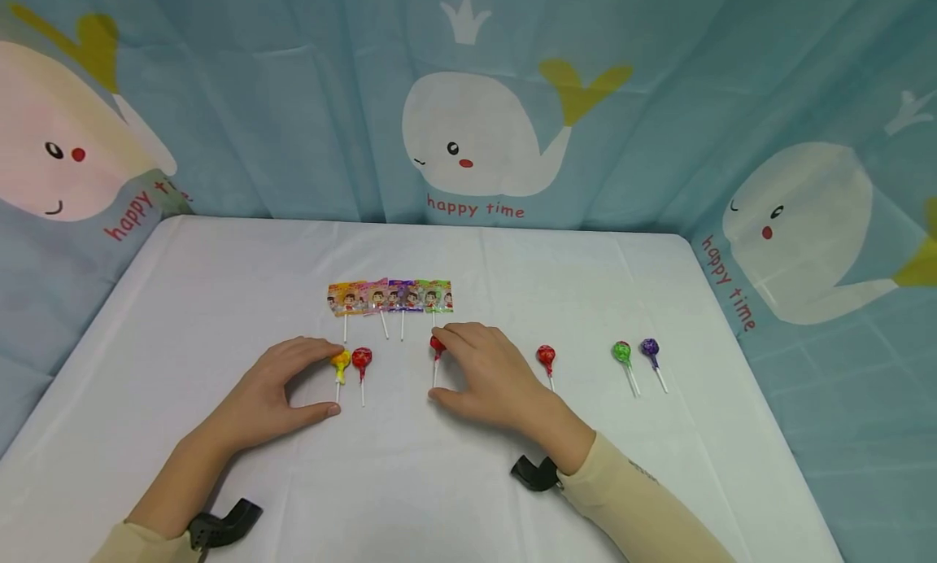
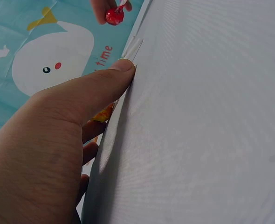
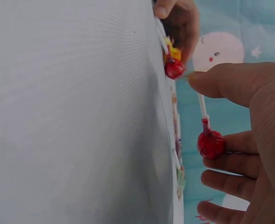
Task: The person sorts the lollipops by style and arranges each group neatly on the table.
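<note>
My left hand [image 1: 281, 388] spans a yellow lollipop [image 1: 341, 361] end to end, index fingertip at the candy head and thumb at the stick's tip. A red lollipop [image 1: 362, 358] lies just to its right. With my right hand [image 1: 498, 376] I hold another red lollipop [image 1: 437, 345] between thumb and fingers. In the right wrist view that red lollipop [image 3: 211, 143] has its head against the fingers and its stick by the thumb. The left wrist view shows my left thumb [image 2: 114, 77] in front, hiding most of the yellow lollipop.
Flat-wrapped lollipops [image 1: 390, 296] form a row behind the hands, in orange, pink, purple and green wrappers. On the right lie a red lollipop [image 1: 546, 355], a green lollipop [image 1: 621, 351] and a purple lollipop [image 1: 649, 347]. A whale-print curtain [image 1: 293, 99] borders the white table [image 1: 381, 490].
</note>
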Motion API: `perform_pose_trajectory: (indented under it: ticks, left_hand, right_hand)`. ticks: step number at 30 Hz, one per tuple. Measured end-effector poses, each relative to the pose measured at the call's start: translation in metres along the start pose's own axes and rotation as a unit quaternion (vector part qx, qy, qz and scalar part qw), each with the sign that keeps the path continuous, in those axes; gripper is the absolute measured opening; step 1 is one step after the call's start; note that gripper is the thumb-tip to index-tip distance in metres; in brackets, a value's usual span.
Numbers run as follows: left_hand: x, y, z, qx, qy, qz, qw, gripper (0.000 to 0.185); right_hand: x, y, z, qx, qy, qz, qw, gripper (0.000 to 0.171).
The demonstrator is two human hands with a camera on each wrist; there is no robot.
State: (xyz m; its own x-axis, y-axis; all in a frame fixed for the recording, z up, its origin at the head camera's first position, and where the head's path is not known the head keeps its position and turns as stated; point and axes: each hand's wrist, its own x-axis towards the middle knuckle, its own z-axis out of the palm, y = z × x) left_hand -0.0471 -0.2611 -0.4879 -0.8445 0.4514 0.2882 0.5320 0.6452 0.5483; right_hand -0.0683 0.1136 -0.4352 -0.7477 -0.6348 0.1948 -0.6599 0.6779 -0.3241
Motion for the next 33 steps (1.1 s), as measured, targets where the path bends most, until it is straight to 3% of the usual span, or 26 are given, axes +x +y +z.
perform_pose_trajectory:
  ticks: [16, 33]
  left_hand:
    - [0.000, 0.002, -0.001, 0.004, -0.005, -0.006, 1.0000, 0.083]
    - [-0.001, 0.004, -0.001, 0.012, -0.014, -0.022, 0.9996, 0.081]
  right_hand:
    - [0.017, -0.006, 0.010, -0.003, 0.015, -0.041, 0.999, 0.076]
    - [0.034, -0.024, 0.016, -0.024, -0.017, -0.060, 0.998, 0.077]
